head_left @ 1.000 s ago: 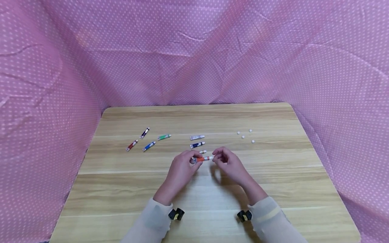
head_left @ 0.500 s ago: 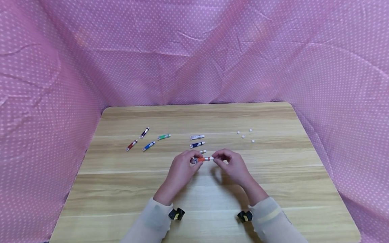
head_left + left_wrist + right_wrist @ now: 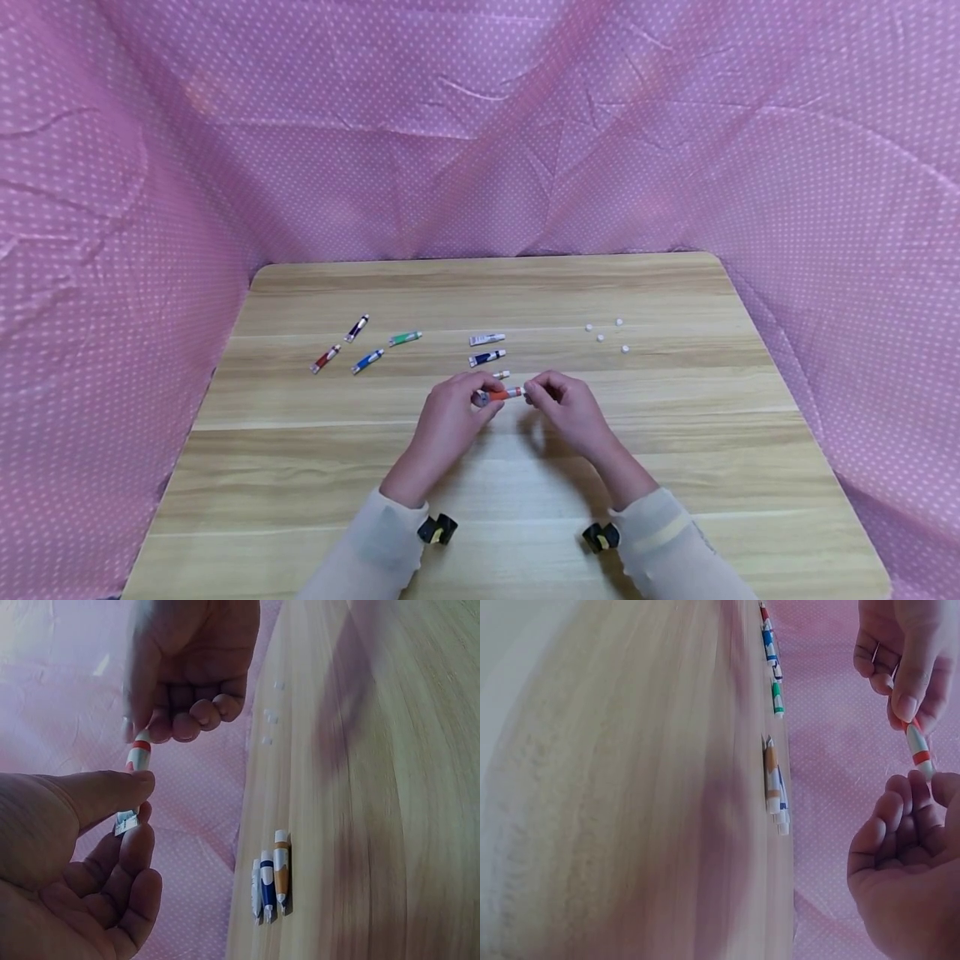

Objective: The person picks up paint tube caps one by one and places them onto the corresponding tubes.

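My left hand (image 3: 453, 412) pinches an orange-banded paint tube (image 3: 506, 394) between thumb and fingers, above the table. The tube's capped end points to the right. At that end, the thumb and forefinger of my right hand (image 3: 572, 414) pinch the white cap (image 3: 926, 769), which they partly cover. The crimped tail (image 3: 126, 823) of the tube shows below my left thumb in the left wrist view. Just behind the left fingers lies an ochre paint tube (image 3: 281, 866), partly hidden in the head view. Beside it are a dark blue tube (image 3: 487, 358) and a white tube (image 3: 487, 339).
On the wooden table (image 3: 300, 475), a red tube (image 3: 326, 359), a blue tube (image 3: 368, 361), a purple tube (image 3: 357, 327) and a green tube (image 3: 406, 338) lie at the left. Several small white caps (image 3: 600, 338) lie at the right. Pink dotted cloth (image 3: 480, 167) surrounds the table.
My right fingers have shifted and drawn together at the cap. The orange tube has tilted slightly in my left hand, which otherwise stays in place. The tubes and caps on the table are unmoved.
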{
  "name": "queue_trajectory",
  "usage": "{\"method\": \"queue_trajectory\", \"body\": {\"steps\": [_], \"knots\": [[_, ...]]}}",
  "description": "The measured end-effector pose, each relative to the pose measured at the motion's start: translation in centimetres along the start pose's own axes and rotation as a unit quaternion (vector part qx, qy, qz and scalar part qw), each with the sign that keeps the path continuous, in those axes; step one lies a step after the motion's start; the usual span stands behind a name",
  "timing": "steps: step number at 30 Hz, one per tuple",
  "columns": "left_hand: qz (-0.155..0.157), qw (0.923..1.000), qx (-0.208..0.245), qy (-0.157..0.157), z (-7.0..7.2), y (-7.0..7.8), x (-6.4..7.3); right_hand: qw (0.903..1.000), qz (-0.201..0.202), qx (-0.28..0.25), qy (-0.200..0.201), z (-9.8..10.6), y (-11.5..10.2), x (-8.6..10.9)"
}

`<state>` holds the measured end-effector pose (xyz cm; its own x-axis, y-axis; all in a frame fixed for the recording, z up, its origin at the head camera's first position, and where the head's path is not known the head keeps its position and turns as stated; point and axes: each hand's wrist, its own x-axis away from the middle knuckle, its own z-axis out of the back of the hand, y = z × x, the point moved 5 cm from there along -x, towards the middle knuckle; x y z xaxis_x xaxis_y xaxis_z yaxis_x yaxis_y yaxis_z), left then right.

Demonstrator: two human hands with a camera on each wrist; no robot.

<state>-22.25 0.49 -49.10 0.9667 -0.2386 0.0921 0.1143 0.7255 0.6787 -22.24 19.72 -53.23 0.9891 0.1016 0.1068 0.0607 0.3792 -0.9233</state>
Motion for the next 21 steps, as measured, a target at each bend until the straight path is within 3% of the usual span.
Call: {"method": "queue_trajectory", "body": {"steps": [12, 21], "knots": [[-0.028, 0.9994, -0.014, 0.013, -0.7, 0.1, 0.2, 0.9968, -0.056, -0.041, -0.041, -1.1, 0.6, 0.2], [-0.057, 0.996, -0.058, 0.037, -1.0, 0.4, 0.3, 0.9967, -0.054, -0.032, -0.051, -1.4, 0.8, 0.2]]}}
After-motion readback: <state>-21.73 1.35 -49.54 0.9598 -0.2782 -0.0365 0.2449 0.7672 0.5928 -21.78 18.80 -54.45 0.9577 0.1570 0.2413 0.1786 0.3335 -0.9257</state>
